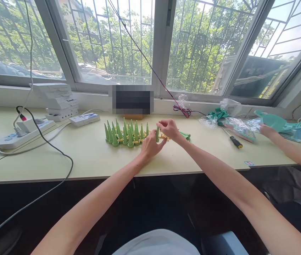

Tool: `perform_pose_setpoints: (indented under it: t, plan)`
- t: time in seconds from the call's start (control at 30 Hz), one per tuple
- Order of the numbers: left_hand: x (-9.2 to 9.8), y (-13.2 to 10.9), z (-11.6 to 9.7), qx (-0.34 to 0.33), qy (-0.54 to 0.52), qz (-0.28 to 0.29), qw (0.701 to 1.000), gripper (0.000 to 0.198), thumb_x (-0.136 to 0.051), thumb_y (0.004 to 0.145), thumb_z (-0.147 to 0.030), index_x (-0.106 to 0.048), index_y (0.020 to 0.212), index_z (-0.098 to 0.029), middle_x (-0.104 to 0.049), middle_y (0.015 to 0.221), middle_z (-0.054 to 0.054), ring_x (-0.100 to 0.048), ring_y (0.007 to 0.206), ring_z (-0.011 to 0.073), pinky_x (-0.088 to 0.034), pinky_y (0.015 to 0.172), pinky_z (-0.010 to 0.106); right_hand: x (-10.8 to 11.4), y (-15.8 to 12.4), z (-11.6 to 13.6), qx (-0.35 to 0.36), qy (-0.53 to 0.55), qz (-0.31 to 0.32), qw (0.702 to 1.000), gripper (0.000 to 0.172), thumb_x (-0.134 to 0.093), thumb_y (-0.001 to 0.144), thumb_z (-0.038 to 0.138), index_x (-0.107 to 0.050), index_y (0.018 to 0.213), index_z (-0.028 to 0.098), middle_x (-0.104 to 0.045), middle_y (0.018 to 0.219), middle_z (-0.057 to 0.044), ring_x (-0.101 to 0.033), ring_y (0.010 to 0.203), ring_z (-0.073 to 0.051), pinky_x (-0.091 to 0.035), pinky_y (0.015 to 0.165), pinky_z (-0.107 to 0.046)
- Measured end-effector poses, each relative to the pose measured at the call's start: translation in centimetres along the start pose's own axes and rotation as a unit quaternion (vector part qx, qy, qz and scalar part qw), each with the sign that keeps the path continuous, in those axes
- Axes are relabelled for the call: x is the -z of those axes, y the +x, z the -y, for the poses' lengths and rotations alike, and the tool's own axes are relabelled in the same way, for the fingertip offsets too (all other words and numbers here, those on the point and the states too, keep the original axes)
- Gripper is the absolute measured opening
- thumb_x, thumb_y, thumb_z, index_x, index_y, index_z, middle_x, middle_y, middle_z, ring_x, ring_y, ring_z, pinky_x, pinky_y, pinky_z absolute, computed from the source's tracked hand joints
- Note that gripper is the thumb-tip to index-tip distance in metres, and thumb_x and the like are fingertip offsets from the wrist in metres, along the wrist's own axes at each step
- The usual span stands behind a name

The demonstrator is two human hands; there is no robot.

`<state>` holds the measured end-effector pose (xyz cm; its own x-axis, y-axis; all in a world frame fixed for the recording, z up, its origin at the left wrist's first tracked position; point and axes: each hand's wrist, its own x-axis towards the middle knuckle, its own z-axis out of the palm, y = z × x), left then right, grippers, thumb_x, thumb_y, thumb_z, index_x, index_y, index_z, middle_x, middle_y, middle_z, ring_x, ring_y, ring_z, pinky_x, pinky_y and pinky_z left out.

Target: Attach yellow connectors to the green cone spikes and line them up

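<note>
Several green pointed cones with round bases (125, 134) stand upright in a cluster on the table in front of me. At the cluster's right end, my left hand (150, 145) has its thumb and fingers closed around one green cone (157, 135) low down. My right hand (168, 128) is closed in a pinch at the top of that same cone; its fingertips hide the tip. Small yellow pieces (163, 136) lie among the cones and under my right hand. Just right of my right wrist are some green, stick-like pieces (186, 136), partly covered.
White boxes (61, 102) and a power strip (22, 134) with cables stand at the left. A blurred dark panel (133, 101) is at the back. Rightward lie a screwdriver (235, 141), plastic bags (242, 131), and a green dustpan (271, 120) near another person's hand (267, 131).
</note>
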<state>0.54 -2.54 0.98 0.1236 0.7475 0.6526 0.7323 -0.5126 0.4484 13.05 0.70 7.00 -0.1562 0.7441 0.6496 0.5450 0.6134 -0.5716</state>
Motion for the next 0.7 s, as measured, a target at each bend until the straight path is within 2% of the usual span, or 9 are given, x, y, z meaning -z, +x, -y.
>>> perform_pose_setpoints:
  t: [0.17, 0.37, 0.7]
  plan:
    - [-0.17, 0.07, 0.31, 0.016, -0.033, 0.029, 0.999, 0.039, -0.056, 0.085, -0.043, -0.046, 0.111, -0.016, -0.055, 0.064, 0.0, -0.058, 0.057, 0.0203, -0.035, 0.053, 0.027, -0.25, -0.16, 0.39, 0.007, 0.022, 0.009, 1.0, 0.04, -0.05, 0.083, 0.039, -0.04, 0.05, 0.019, -0.038, 0.048, 0.004, -0.033, 0.049, -0.009, -0.029, 0.053, -0.024]
    - [-0.34, 0.11, 0.57, 0.016, -0.112, 0.044, 0.993, 0.028, -0.058, 0.083, -0.033, -0.044, 0.101, -0.017, -0.056, 0.07, 0.0, -0.055, 0.054, 0.0149, -0.037, 0.054, 0.025, -0.58, -0.33, 0.12, 0.003, 0.031, 0.014, 0.999, 0.04, -0.05, 0.083, 0.038, -0.042, 0.05, 0.018, -0.038, 0.045, 0.005, -0.032, 0.047, -0.008, -0.028, 0.052, -0.024]
    - [-0.33, 0.25, 0.79, 0.026, -0.151, 0.069, 0.986, 0.026, -0.059, 0.079, -0.032, -0.04, 0.091, -0.019, -0.051, 0.067, -0.003, -0.046, 0.051, 0.0103, -0.034, 0.053, 0.024, -0.74, -0.43, -0.21, -0.003, 0.015, 0.013, 1.0, 0.041, -0.05, 0.082, 0.04, -0.038, 0.05, 0.019, -0.032, 0.048, 0.005, -0.028, 0.051, -0.009, -0.027, 0.053, -0.025]
